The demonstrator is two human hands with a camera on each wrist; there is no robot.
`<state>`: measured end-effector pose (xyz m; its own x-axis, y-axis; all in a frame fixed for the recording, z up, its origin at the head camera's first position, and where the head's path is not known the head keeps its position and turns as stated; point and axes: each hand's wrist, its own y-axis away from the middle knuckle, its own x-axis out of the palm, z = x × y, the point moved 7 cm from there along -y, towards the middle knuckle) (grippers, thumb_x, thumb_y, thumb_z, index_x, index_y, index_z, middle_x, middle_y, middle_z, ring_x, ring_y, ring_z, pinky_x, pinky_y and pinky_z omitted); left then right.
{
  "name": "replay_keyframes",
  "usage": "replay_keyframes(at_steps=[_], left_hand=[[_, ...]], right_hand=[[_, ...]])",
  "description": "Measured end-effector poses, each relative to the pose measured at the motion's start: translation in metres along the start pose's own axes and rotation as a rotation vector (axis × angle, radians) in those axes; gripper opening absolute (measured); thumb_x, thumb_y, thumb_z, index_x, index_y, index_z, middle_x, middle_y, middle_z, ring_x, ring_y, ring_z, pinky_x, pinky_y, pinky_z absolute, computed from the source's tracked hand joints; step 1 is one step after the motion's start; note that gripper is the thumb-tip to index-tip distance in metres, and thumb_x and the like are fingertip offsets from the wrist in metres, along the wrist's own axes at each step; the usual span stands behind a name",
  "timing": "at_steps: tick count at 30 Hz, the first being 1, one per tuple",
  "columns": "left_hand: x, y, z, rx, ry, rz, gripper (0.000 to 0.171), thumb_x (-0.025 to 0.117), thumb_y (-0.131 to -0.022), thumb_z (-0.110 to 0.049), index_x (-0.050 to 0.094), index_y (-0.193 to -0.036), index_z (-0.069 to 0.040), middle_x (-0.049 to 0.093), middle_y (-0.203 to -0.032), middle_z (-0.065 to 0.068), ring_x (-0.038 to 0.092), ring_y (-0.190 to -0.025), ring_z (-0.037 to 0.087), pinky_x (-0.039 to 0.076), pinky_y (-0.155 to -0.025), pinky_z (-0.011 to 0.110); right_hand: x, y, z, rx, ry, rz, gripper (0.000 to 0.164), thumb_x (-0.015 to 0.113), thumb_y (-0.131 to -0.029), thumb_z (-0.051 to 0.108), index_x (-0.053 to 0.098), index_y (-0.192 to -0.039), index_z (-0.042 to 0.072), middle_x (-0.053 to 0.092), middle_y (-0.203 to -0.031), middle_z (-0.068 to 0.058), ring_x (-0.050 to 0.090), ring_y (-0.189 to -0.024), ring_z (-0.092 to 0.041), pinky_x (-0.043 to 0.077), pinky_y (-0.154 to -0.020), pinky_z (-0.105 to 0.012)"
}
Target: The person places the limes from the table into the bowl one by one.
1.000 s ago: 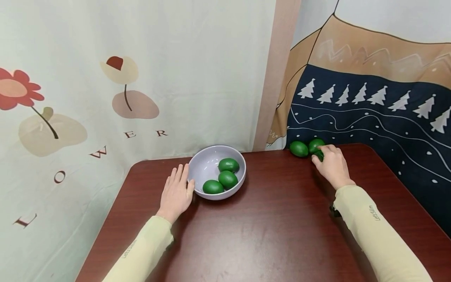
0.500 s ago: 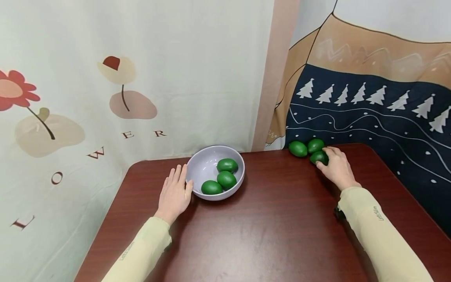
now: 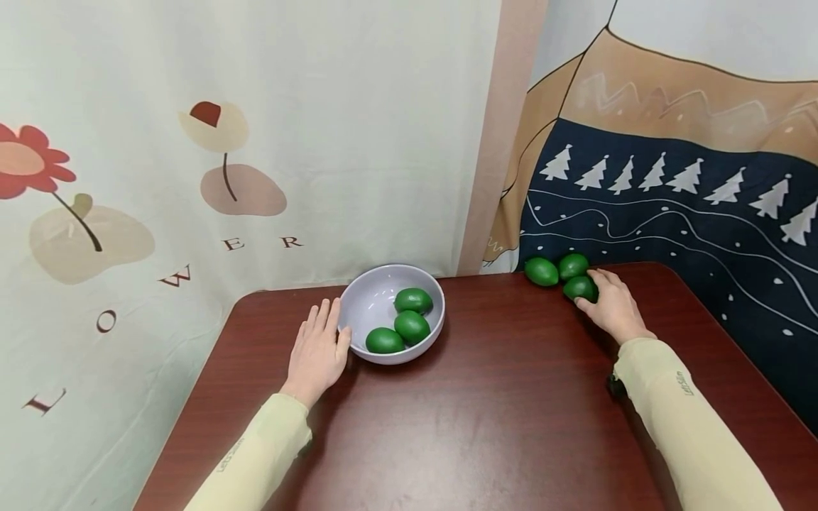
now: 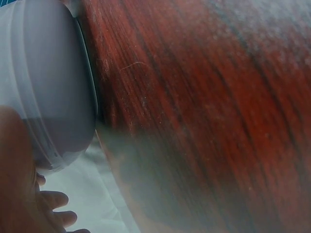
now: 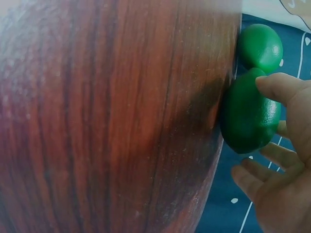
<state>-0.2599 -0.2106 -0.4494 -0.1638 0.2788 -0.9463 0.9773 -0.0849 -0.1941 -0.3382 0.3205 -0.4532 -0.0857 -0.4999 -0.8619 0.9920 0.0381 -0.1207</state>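
Note:
In the head view, a lavender bowl [image 3: 358,309] stands at the table's back edge with three green limes [image 3: 385,340] in it. My left hand [image 3: 314,355] lies flat along the bowl's left side, fingers straight, fingertips at the rim; its wrist view shows the bowl wall [image 4: 53,82] beside the thumb. At the back right, my right hand [image 3: 615,305] has thumb and fingers at either side of the nearest lime [image 3: 580,289]. Its wrist view shows the thumb on that lime [image 5: 250,114], other fingers loosely bent beneath. Two more limes [image 3: 541,272] sit just behind.
The dark red-brown wooden table [image 3: 473,397] has rounded back corners. A pale curtain with flower prints [image 3: 351,142] hangs behind the bowl. A dark blue cloth with white trees [image 3: 671,213] hangs close behind the right-hand limes.
My right hand has drawn back slightly toward me and to the right, so the nearest lime shows more fully. My left hand and the bowl have stayed in place.

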Motion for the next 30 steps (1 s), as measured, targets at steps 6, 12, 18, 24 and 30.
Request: replay_keyframes(at_steps=[6,12,18,24,30], left_hand=[[0.0000,0.0007,0.0001,-0.006,0.004,0.005,0.062,0.037,-0.112,-0.033,0.021,-0.165,-0.004,0.024,-0.168,0.023,0.017,-0.157,0.043,0.021,-0.124,0.061],[0.0000,0.0012,0.0002,-0.012,0.013,0.007,0.063,0.038,-0.112,-0.033,0.022,-0.165,-0.005,0.024,-0.168,0.022,0.016,-0.157,0.043,0.021,-0.124,0.061],[-0.0008,0.0005,-0.0001,-0.005,0.012,0.010,0.063,0.036,-0.112,-0.035,0.021,-0.165,-0.005,0.023,-0.169,0.022,0.016,-0.157,0.042,0.021,-0.124,0.061],[-0.0012,0.0011,0.0006,-0.001,0.014,0.003,0.063,0.035,-0.112,-0.037,0.022,-0.165,-0.005,0.025,-0.168,0.023,0.017,-0.157,0.042,0.022,-0.124,0.061],[-0.0014,0.0007,0.0004,0.001,0.017,-0.006,0.063,0.036,-0.112,-0.036,0.024,-0.164,-0.005,0.026,-0.168,0.023,0.018,-0.156,0.043,0.022,-0.123,0.061]], right_hand=[[0.0046,-0.0017,-0.0026,0.016,-0.001,0.022,0.068,0.065,-0.098,0.018,0.036,-0.153,-0.009,0.030,-0.154,-0.037,0.032,-0.137,-0.058,0.033,-0.110,-0.073],[0.0071,-0.0023,-0.0031,0.037,-0.007,0.049,0.069,0.066,-0.098,0.017,0.033,-0.152,-0.011,0.031,-0.152,-0.038,0.037,-0.132,-0.058,0.034,-0.108,-0.072],[0.0075,-0.0031,-0.0044,0.058,-0.006,0.055,0.070,0.066,-0.097,0.016,0.031,-0.151,-0.012,0.032,-0.150,-0.038,0.041,-0.127,-0.057,0.037,-0.107,-0.071],[0.0071,-0.0037,-0.0021,0.060,-0.007,0.038,0.067,0.068,-0.096,0.013,0.034,-0.147,-0.014,0.037,-0.144,-0.038,0.044,-0.121,-0.056,0.039,-0.105,-0.070],[0.0075,-0.0033,-0.0034,0.052,0.001,0.021,0.064,0.070,-0.095,0.014,0.037,-0.143,-0.015,0.041,-0.137,-0.037,0.046,-0.115,-0.054,0.042,-0.101,-0.069]])
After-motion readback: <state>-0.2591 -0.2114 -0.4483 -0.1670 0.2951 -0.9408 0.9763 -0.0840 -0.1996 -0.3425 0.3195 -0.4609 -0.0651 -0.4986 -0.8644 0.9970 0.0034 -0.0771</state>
